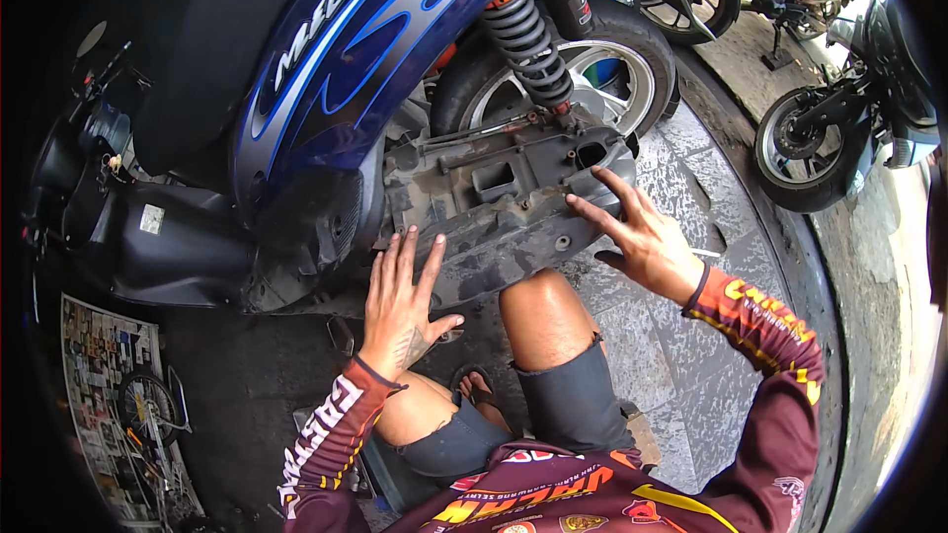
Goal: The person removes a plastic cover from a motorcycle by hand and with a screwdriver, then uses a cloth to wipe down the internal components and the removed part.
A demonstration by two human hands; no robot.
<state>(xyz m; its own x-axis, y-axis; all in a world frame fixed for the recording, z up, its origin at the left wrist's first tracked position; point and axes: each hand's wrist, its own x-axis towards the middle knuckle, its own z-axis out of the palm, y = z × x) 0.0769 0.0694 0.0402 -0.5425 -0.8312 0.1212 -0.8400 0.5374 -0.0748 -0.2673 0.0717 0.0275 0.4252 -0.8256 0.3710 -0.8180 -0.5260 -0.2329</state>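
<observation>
In front of me stands a blue scooter with silver and black swirls on its side panel. Low on its side sits a dusty black plastic cover with a square opening and a round hole near its right end. My left hand lies at the cover's left part, fingers stretched and apart, holding nothing. Over the right end of the cover is my right hand, its fingers spread and its fingertips at or just above the edge; contact is hard to tell. Behind the cover rise a coil spring shock absorber and the rear wheel.
My knees are close to the cover's near side. Another motorbike's wheel stands at the right, with more motorbikes at the back right. A black scooter front is at the left, near a poster and a bicycle. Worn tiles cover the floor.
</observation>
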